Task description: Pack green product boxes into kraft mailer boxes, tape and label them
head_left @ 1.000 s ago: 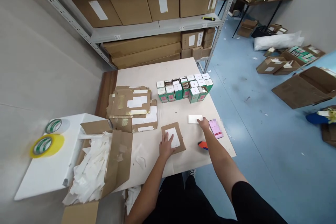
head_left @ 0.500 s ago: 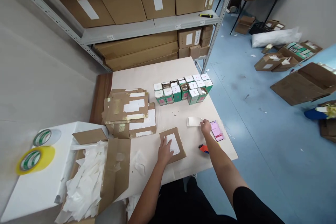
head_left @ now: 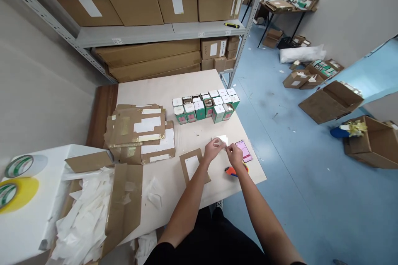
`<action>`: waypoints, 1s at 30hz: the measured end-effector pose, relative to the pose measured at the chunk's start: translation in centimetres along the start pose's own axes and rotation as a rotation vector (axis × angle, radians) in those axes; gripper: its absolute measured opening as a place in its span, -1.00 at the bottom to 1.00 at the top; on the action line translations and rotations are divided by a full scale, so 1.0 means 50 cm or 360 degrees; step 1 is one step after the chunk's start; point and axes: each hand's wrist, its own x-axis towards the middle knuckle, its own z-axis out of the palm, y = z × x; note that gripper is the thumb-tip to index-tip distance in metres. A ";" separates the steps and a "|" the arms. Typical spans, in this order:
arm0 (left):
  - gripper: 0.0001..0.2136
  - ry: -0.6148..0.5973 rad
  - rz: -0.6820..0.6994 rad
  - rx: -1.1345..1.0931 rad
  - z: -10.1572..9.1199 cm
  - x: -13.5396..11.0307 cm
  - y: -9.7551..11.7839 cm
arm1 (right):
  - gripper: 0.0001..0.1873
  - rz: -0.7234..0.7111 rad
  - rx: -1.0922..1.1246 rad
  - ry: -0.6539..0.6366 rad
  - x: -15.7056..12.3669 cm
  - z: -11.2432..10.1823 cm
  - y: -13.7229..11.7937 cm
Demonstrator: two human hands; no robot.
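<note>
Together, the left hand [head_left: 213, 150] and right hand [head_left: 235, 155] narrowly pinch white paper [head_left: 222, 137]; its far edge runs sideways, long axis partly hidden.

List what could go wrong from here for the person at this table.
The phone lies near the right edge of the table, close to the right hand, so a sideways nudge might send it off. The orange item sits close by too and could get brushed. The white slip at the fingertips of the left hand looks thin and might crease.
</note>
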 end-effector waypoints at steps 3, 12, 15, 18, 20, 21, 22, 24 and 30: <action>-0.43 0.0195 0.0183 0.0156 -0.017 -0.007 0.003 | -0.68 -0.0008 0.0061 0.0057 -0.023 -0.007 -0.013; -0.90 -0.0043 0.0714 0.0695 -0.070 -0.022 0.022 | -0.67 -0.0054 0.0433 0.0072 -0.063 -0.041 0.001; -0.85 -0.0139 0.0800 0.0792 -0.072 -0.031 0.035 | -0.61 -0.0140 0.0447 0.0065 -0.072 -0.058 0.008; -0.80 -0.0258 0.0853 0.0935 -0.081 -0.043 0.056 | -0.36 -0.0319 0.0390 0.0025 -0.076 -0.079 0.005; -0.77 -0.0336 0.0841 0.1030 -0.092 -0.053 0.074 | -0.31 -0.0486 0.0367 -0.0061 -0.071 -0.091 -0.001; -0.76 -0.0358 0.0819 0.1073 -0.099 -0.059 0.084 | -0.33 -0.0565 0.0362 -0.0130 -0.066 -0.095 -0.005; -0.74 -0.0367 0.0795 0.1112 -0.107 -0.066 0.093 | -0.37 -0.0628 0.0360 -0.0211 -0.058 -0.097 -0.010; -0.73 -0.0341 0.0762 0.1176 -0.127 -0.081 0.112 | -0.50 -0.0689 0.0351 -0.0391 -0.038 -0.100 -0.022; -0.75 -0.0202 0.0555 0.1364 -0.196 -0.137 0.154 | -0.83 -0.0754 0.0265 -0.0799 0.033 -0.101 -0.069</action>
